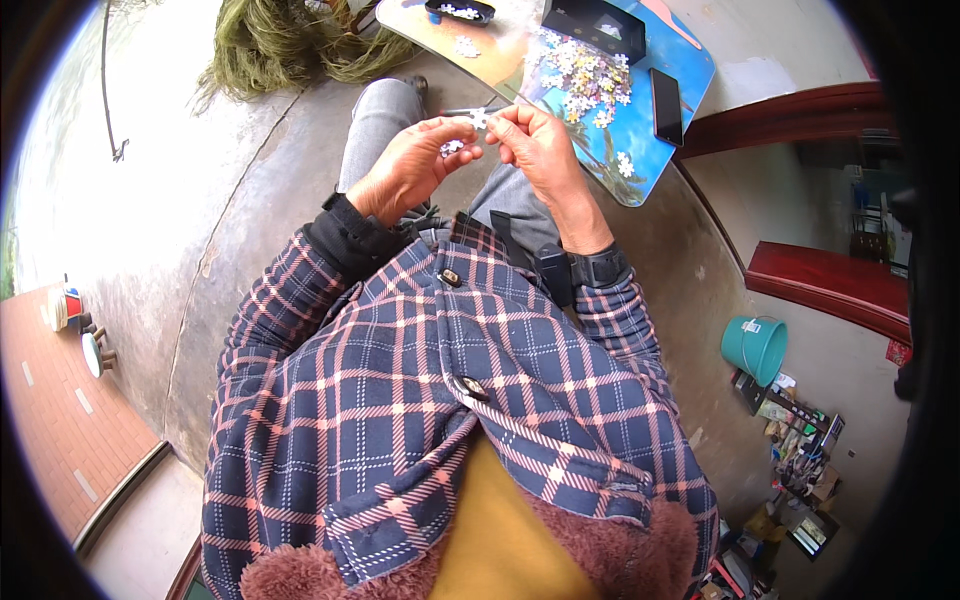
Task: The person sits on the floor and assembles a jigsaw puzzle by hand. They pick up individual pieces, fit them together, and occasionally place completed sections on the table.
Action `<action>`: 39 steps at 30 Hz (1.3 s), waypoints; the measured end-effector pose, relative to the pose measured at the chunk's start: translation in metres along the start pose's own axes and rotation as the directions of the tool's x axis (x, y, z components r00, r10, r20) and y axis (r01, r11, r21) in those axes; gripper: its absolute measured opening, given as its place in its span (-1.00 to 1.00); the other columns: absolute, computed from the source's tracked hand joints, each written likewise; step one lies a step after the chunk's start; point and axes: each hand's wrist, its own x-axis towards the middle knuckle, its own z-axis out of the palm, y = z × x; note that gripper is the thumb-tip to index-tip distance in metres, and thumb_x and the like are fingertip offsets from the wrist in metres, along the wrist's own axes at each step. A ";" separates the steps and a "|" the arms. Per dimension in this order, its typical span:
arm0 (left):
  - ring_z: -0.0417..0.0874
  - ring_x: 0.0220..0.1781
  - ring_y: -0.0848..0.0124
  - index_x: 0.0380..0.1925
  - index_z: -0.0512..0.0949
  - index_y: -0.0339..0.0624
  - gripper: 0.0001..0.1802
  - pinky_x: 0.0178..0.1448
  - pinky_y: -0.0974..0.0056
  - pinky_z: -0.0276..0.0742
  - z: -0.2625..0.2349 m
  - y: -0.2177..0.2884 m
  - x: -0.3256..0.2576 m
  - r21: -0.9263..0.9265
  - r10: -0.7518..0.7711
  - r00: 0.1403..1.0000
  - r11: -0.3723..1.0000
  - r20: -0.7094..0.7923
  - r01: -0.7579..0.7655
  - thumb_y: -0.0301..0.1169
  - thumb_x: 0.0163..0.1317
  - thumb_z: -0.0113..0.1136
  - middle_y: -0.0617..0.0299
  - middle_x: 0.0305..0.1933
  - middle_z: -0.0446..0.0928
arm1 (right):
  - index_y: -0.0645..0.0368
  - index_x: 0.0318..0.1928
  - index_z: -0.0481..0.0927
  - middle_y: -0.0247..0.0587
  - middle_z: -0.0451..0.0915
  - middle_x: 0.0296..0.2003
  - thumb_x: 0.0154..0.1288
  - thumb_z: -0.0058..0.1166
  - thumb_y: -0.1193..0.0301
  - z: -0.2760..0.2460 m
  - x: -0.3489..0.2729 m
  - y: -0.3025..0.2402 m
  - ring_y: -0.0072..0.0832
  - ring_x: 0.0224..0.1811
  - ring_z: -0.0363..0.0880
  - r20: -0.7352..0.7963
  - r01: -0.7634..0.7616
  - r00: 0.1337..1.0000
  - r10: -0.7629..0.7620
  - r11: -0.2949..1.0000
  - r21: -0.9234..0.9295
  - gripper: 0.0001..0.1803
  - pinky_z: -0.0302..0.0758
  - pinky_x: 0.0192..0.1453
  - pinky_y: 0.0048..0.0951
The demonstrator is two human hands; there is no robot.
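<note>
Above my knees, both hands are raised close together. My right hand (545,158) pinches a small white jigsaw puzzle piece (480,119) between thumb and fingertips, and the left fingertips meet it from the other side. More puzzle pieces (452,148) lie in the curled fingers of my left hand (412,168). Just beyond my right hand is a low table (655,172) with a blue and sandy beach print. A heap of loose puzzle pieces (590,75), white and multicoloured, is spread on it. A small group of pieces (626,164) lies near the table's close corner.
On the table stand a dark open box (600,28), a black phone (667,108) and a small black tray (445,10) holding pieces. A bundle of dry green fronds (285,45) lies on the floor at far left. To the right is a teal bucket (755,348) beside clutter.
</note>
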 end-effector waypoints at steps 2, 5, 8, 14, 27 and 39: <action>0.63 -0.27 0.41 -0.27 0.55 -0.29 -0.88 -0.10 0.44 0.57 -0.001 0.001 0.000 0.012 0.008 1.000 1.000 -0.007 -0.008 -0.45 0.26 0.18 0.22 -0.27 0.55 | 0.24 -0.27 0.59 -0.36 0.61 -0.46 0.35 0.13 0.37 -0.001 -0.001 0.001 -0.76 -0.55 0.40 -0.009 -0.012 1.000 0.012 1.000 0.018 -0.83 0.33 -0.45 -0.72; 0.63 -0.26 0.41 -0.28 0.55 -0.30 -0.87 -0.10 0.45 0.58 -0.003 0.002 -0.002 0.018 0.022 0.998 1.000 0.055 -0.023 -0.44 0.27 0.17 0.21 -0.26 0.55 | 0.25 -0.27 0.58 -0.35 0.60 -0.46 0.36 0.12 0.35 0.001 -0.002 -0.001 -0.76 -0.55 0.41 -0.011 -0.017 1.000 0.017 0.999 0.039 -0.81 0.33 -0.45 -0.72; 0.62 -0.26 0.43 -0.32 0.56 -0.28 -0.87 -0.12 0.45 0.57 -0.003 0.001 -0.003 0.038 0.000 1.000 0.999 -0.013 0.001 -0.42 0.28 0.15 0.22 -0.29 0.55 | 0.24 -0.27 0.58 -0.35 0.60 -0.46 0.37 0.10 0.32 0.006 -0.004 -0.002 -0.76 -0.55 0.41 -0.012 -0.020 1.000 0.021 0.998 0.065 -0.79 0.34 -0.46 -0.72; 0.59 -0.30 0.44 -0.33 0.56 -0.26 -0.91 -0.15 0.41 0.51 -0.012 -0.003 0.007 -0.076 -0.034 0.997 0.997 -0.064 0.030 -0.46 0.21 0.19 0.24 -0.33 0.54 | 0.20 -0.21 0.60 -0.40 0.59 -0.42 0.42 0.03 0.30 0.005 0.003 0.011 -0.76 -0.53 0.45 -0.006 -0.124 0.992 0.124 0.992 0.020 -0.78 0.34 -0.47 -0.75; 0.36 -0.62 0.55 -0.59 0.49 -0.21 -0.59 -0.47 0.43 0.31 -0.126 0.001 -0.021 0.721 0.639 0.606 0.676 -0.473 -0.150 -0.19 0.39 0.09 0.39 -0.64 0.43 | 0.20 -0.51 0.62 -0.27 0.57 -0.64 0.21 0.06 0.42 -0.035 0.105 0.240 -0.53 -0.70 0.46 -0.021 -0.648 0.587 0.809 0.454 -0.611 -0.81 0.36 -0.63 -0.49; 0.34 -0.60 0.17 -0.58 0.32 -0.24 -0.71 -0.46 0.21 0.33 -0.071 -0.001 -0.057 0.919 0.546 0.741 0.276 -0.392 0.283 -0.48 0.25 0.19 0.04 -0.59 0.25 | 0.06 -0.54 0.67 -0.19 0.67 -0.54 0.26 -0.08 0.31 -0.013 -0.041 0.449 -0.42 -0.52 0.67 -0.174 -0.556 0.227 0.958 -0.019 -0.831 -0.69 0.53 -0.44 -0.32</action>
